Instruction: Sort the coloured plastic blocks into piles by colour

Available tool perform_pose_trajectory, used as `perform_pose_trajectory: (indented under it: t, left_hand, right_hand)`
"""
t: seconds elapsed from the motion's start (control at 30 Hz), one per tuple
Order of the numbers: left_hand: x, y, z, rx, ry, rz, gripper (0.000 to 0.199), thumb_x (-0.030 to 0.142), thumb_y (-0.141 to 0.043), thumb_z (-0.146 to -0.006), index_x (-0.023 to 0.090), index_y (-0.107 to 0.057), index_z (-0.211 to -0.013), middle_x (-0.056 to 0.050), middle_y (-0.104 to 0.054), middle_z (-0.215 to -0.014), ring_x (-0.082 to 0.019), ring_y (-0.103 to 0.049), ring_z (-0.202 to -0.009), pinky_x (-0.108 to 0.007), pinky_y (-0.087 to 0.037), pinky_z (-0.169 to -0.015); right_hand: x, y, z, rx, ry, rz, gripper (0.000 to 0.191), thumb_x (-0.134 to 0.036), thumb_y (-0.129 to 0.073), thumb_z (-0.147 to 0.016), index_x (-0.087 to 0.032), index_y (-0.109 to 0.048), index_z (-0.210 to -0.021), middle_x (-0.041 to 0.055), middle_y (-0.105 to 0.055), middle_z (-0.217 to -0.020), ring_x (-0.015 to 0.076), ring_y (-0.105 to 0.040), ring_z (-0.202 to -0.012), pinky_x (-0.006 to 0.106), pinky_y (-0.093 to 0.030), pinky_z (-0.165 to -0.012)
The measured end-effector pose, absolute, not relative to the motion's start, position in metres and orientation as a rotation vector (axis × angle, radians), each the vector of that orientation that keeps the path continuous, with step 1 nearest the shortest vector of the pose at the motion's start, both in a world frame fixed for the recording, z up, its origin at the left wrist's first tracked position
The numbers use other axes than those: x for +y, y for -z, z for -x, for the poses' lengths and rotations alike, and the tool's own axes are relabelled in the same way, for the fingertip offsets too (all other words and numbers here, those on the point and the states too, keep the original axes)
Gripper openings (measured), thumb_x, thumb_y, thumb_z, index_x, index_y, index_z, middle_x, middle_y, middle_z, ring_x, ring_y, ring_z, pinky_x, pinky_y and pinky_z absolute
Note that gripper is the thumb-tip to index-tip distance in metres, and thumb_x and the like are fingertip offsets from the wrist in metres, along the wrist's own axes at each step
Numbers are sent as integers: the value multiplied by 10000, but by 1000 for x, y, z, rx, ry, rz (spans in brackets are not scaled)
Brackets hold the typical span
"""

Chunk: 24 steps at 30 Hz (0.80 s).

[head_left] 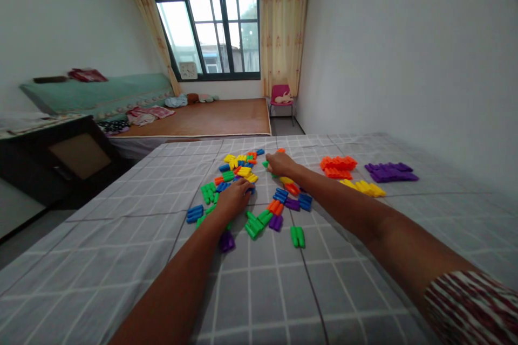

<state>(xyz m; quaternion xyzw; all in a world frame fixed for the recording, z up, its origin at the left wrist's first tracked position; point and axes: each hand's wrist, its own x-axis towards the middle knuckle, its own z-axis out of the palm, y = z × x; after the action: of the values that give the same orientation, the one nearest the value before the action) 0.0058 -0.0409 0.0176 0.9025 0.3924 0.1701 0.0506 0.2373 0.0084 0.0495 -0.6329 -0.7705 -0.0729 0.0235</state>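
Observation:
A loose pile of plastic toy blocks in several colours lies on the grey checked cloth [259,280]. My left hand [236,197] reaches into the pile, fingers curled around a blue block [251,190] that shows at the fingertips. Beside it are yellow blocks [245,172] and green blocks [208,192]. Farther out, my right hand [280,164] bends its fingers down at the pile's far right edge. A green block [265,164] shows at those fingertips, partly hidden. Under the right wrist lie a yellow block [286,180] and an orange block [292,188].
Sorted groups sit to the right: orange blocks [338,167], purple blocks [390,172] and yellow blocks [363,188]. A single green block [297,237] lies nearer me. Beyond the cloth are a brown bed mat [218,116], a pink chair [280,94] and a dark cabinet [52,156].

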Motion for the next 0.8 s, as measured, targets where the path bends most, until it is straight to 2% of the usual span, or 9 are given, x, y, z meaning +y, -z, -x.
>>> perform_pose_trajectory:
  t: [0.17,0.3,0.4,0.5,0.6,0.7,0.8]
  left_hand:
    - [-41,-17,-6,1191,-493,-2742,277,252,-468,-887,229,-631,-1110,-67,-616,-1193,-215,-591,-1083,-311,-484,-893]
    - [-39,-17,-6,1194,-479,-2750,287,270,-452,-889,222,-622,-1115,-73,-605,-1202,-223,-587,-1086,-331,-486,-903]
    - [-36,-16,-6,1168,-490,-2763,296,280,-439,-889,216,-618,-1115,-80,-604,-1195,-224,-589,-1080,-340,-481,-920]
    - [-33,-15,-6,1158,-501,-2778,303,308,-431,-887,215,-617,-1107,-81,-604,-1191,-236,-580,-1097,-354,-479,-928]
    - [-28,-12,-5,1157,-499,-2801,303,339,-425,-889,226,-614,-1098,-73,-601,-1195,-237,-579,-1101,-357,-477,-935]
    - [-24,-10,-4,1143,-488,-2827,317,361,-407,-898,219,-602,-1104,-79,-597,-1200,-237,-577,-1106,-364,-468,-951]
    - [-24,-10,-4,1138,-486,-2836,327,373,-395,-900,213,-594,-1106,-84,-592,-1211,-238,-573,-1118,-370,-462,-960]
  right_hand:
    - [1,-78,-318,-2010,7,2023,267,-283,-572,-837,-132,-692,-1022,104,-728,-1023,201,-666,-909,242,-467,-731]
    - [-36,-92,-393,-1713,-253,1779,268,-335,-608,-828,-118,-690,-962,78,-732,-849,154,-655,-738,233,-489,-655]
    - [-86,-93,-451,-1479,-391,1618,315,-382,-676,-788,-126,-669,-971,82,-718,-832,140,-645,-701,250,-523,-648]
    - [-145,-86,-508,-1176,-442,1625,290,-353,-720,-744,-141,-657,-931,72,-706,-841,128,-645,-683,261,-547,-648]
    - [-199,-67,-551,-949,-488,1787,209,-303,-727,-722,-147,-652,-839,42,-680,-738,117,-620,-621,235,-545,-598]
    - [-235,-43,-570,-859,-553,1963,149,-280,-705,-730,-151,-646,-775,21,-660,-667,111,-603,-589,212,-530,-570]
    - [-251,-23,-571,-882,-644,2120,151,-301,-666,-758,-154,-653,-793,22,-662,-649,120,-604,-569,210,-499,-529]
